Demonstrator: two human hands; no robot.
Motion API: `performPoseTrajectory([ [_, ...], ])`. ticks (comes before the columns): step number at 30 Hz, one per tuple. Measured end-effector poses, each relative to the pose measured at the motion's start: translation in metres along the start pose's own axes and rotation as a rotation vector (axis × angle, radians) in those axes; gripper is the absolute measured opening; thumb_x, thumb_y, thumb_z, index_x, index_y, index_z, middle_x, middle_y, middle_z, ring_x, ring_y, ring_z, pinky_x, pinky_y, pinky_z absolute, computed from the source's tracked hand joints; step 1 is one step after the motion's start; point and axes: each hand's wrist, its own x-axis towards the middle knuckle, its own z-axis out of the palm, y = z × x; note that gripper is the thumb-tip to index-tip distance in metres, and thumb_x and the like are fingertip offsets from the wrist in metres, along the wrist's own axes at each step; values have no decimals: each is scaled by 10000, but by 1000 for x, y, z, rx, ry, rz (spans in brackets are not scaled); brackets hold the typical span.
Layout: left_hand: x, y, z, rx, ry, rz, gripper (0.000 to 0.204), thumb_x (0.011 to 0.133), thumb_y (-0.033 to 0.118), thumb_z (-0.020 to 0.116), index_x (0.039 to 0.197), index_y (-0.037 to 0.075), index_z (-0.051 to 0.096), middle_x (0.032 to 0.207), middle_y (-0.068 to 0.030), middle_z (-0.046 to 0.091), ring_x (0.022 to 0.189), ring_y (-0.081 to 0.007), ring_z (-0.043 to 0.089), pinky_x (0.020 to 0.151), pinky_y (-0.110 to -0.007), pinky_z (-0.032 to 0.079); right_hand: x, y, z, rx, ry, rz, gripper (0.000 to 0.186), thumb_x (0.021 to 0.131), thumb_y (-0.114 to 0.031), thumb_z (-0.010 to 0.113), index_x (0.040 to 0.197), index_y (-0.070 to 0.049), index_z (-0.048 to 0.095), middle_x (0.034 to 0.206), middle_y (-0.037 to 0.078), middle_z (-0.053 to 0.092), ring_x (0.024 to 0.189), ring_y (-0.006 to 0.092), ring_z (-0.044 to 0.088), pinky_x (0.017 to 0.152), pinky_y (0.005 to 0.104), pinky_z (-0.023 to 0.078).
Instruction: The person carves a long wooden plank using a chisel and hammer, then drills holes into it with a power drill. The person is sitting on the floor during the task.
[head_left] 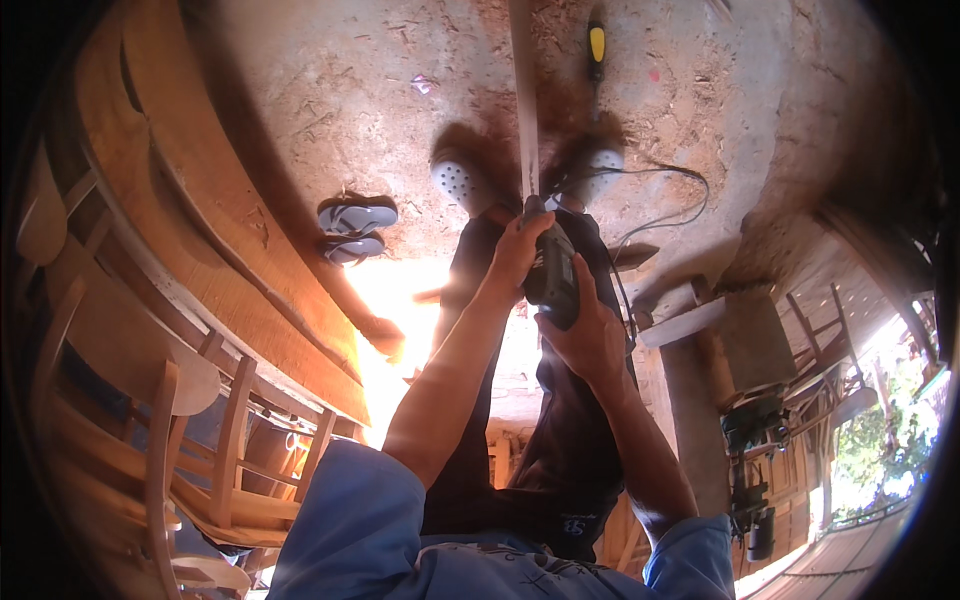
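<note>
Between my knees I hold a dark, corded power tool (pixel 553 268) with both hands; its exact kind is hard to make out. My left hand (pixel 515 252) is closed around its front end. Lower down, my right hand (pixel 588 335) wraps round the tool's rear body. A long, narrow wooden strip (pixel 524 90) runs from the tool's front, between my feet, to the top of the view. Where tool and strip meet is partly hidden by my left hand. A black power cord (pixel 704 190) loops over the floor on the right.
A yellow-and-black screwdriver (pixel 597 50) lies on the dusty, shaving-strewn floor (pixel 340 100). Grey flip-flops (pixel 355 218) sit left of my feet. Long wooden boards (pixel 230 210) and chair frames (pixel 230 440) fill the left side. Dark machinery (pixel 752 430) stands at the right.
</note>
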Motion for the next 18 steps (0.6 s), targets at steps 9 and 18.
performPoseTrajectory([
  [9, 3, -3, -9, -60, 20, -78, 402, 989, 346, 702, 1295, 101, 615, 982, -18, 673, 856, -124, 673, 763, -298, 565, 8, -1, -3, -14, -98, 16, 1027, 788, -283, 835, 1621, -91, 267, 1018, 276, 722, 918, 462, 724, 786, 543, 586],
  [18, 7, -15, -27, -93, 46, -78, 531, 967, 324, 705, 1404, 59, 563, 1047, -58, 694, 942, -166, 695, 845, -315, 565, 13, 17, -36, -49, -198, -40, 868, 832, -328, 860, 1522, 14, 460, 1028, 179, 711, 912, 336, 703, 825, 434, 560],
])
